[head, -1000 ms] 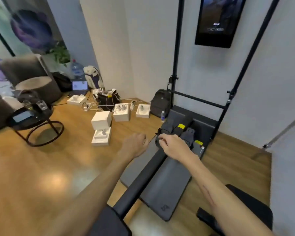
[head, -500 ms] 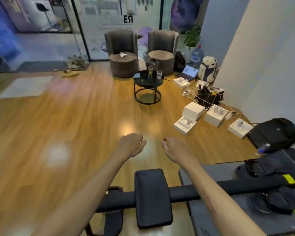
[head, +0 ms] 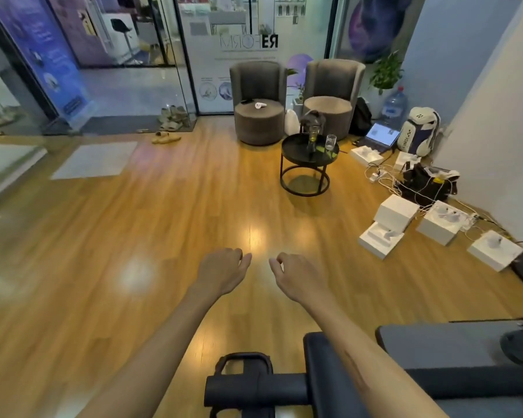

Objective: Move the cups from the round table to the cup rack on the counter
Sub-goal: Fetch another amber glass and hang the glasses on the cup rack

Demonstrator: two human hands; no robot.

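Observation:
A small black round table (head: 296,147) stands across the wooden floor, in front of two grey armchairs. On it stand a clear glass cup (head: 330,142) at the right and another glass (head: 313,137) with a yellowish tint next to it. My left hand (head: 224,270) and my right hand (head: 296,277) hang side by side over the floor, far short of the table. Both are loosely curled and hold nothing. No cup rack or counter is in view.
Two grey armchairs (head: 258,101) stand behind the table. White boxes (head: 396,217), cables and bags lie along the right wall. A black exercise bench (head: 323,384) runs across the bottom. Glass doors and floor mats are at the far left.
The view has swung left from the black bench and wall to the room. My right hand has left the dark object on the bench. The round table now lies ahead.

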